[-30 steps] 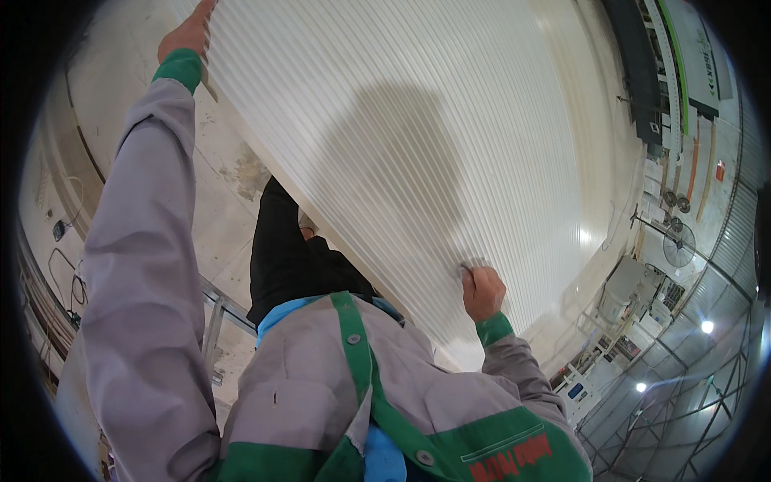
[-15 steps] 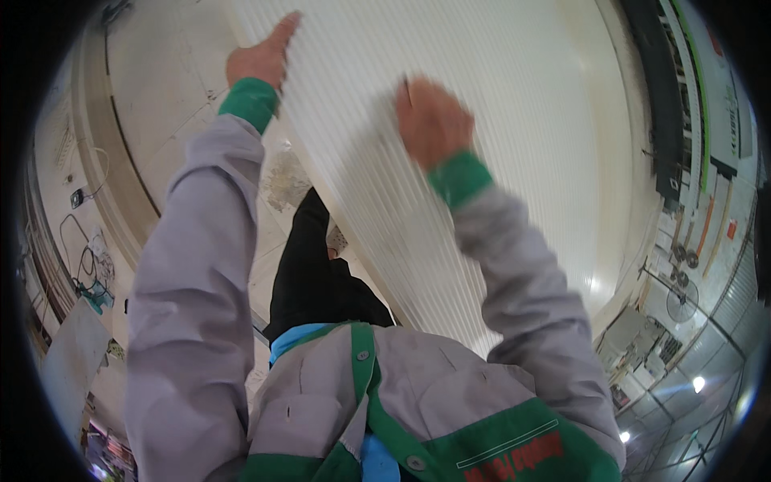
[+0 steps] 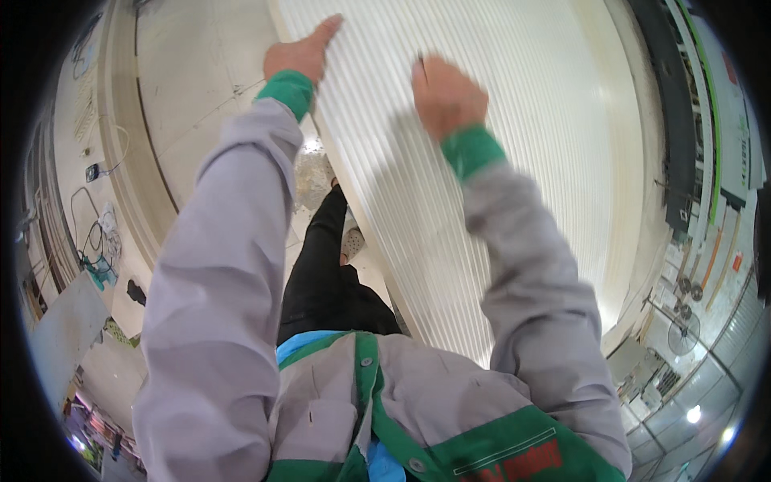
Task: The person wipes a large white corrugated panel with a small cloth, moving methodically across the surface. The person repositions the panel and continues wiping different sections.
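A large whitish panel (image 3: pixel 514 201) with fine parallel ribs stretches before me, its long edge slanting past my legs. At that left edge is my left hand (image 3: pixel 301 56), a thumb-like digit stretched over the ribs and the other fingers curled out of sight around the edge. Over the ribbed face my right hand (image 3: pixel 451 98) is closed in a fist and casts a shadow on it. A small dark tip shows at the top of the fist; what it belongs to is hidden.
Long beige boards (image 3: pixel 124 120) lie on the left, near a cable and a teal tool (image 3: pixel 98 271). On the right stand a long dark and green machine (image 3: pixel 666 96) and a round fan (image 3: pixel 683 333). My leg (image 3: pixel 321 257) is beside the panel's edge.
The whole view has shifted, so panel and arms sit farther right in the picture. My right fist has moved slightly farther from my body over the ribs. My left hand stays at the edge.
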Demonstrator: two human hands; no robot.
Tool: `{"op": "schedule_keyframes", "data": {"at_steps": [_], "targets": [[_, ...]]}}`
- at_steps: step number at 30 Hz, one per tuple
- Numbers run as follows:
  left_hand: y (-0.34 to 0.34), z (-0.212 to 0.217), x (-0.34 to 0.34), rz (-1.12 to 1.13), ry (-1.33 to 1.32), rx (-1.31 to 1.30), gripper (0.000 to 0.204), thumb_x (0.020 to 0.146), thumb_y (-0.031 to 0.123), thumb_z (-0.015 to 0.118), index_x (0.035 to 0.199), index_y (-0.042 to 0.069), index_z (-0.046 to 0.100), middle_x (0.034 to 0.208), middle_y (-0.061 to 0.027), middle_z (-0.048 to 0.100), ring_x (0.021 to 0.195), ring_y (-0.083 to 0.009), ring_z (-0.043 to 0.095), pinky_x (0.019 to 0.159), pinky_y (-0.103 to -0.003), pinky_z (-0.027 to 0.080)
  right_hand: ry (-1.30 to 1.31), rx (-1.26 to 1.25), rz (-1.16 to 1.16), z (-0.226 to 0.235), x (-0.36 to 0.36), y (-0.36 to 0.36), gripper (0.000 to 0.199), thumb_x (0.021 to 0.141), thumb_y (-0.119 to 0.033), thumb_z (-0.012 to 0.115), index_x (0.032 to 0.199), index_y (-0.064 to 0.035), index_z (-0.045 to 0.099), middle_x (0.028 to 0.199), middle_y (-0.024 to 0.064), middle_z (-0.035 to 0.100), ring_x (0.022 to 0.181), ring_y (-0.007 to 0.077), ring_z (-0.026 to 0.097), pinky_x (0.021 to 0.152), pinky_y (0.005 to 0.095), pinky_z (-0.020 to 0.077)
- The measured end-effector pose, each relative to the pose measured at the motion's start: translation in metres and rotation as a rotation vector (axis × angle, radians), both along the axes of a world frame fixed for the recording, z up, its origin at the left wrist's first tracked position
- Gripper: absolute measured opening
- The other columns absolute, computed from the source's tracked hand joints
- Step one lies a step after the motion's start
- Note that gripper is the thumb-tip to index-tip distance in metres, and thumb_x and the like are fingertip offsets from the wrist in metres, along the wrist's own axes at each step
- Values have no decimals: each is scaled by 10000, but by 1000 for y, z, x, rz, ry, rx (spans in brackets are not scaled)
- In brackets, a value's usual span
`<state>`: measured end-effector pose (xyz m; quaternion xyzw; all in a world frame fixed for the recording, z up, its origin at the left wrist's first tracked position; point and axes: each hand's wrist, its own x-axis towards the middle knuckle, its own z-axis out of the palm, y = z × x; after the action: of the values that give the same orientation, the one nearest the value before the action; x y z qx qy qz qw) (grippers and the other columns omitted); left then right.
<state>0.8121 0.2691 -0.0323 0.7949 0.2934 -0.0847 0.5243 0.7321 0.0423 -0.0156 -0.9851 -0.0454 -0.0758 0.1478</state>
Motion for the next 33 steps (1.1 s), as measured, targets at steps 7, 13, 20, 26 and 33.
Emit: {"op": "schedule_keyframes", "data": {"at_steps": [7, 13, 20, 26, 33], "targets": [[9, -12, 4, -108, 11, 42, 897, 687, 746, 815, 954, -108, 746, 979, -141, 724, 869, -240, 649, 854, -364, 523, 29, -49, -52, 40, -411, -110, 152, 856, -85, 733, 775, -53, 609, 693, 133, 569, 619, 326, 578, 513, 461, 447], [10, -12, 6, -122, 34, 48, 825, 682, 752, 810, 868, -50, 753, 858, -87, 692, 776, -205, 617, 783, -349, 511, 13, -21, -121, 49, -451, -114, 176, 859, -38, 723, 793, -39, 560, 679, 129, 534, 587, 323, 537, 498, 457, 409], [3, -10, 3, 1, -22, -58, 682, 680, 662, 870, 735, 2, 709, 733, -27, 613, 655, -161, 522, 675, -341, 479, -199, 71, 0, -14, -48, -13, 241, 1000, -295, 526, 854, -117, 600, 768, 125, 640, 707, 364, 643, 618, 517, 516], [-10, 18, -9, 27, -32, -25, 694, 786, 604, 823, 738, -74, 680, 699, -118, 649, 611, -225, 550, 602, -432, 463, -126, -25, -22, -2, 48, 25, 225, 1024, -215, 448, 981, -66, 611, 831, 147, 698, 764, 373, 691, 671, 535, 543], [-8, 15, -10, -88, -122, -11, 805, 843, 613, 773, 983, -177, 701, 937, -211, 738, 856, -275, 680, 781, -399, 533, -14, 110, -54, 28, -243, -65, 217, 925, -164, 705, 772, -59, 593, 716, 137, 583, 625, 328, 586, 559, 455, 481]]}}
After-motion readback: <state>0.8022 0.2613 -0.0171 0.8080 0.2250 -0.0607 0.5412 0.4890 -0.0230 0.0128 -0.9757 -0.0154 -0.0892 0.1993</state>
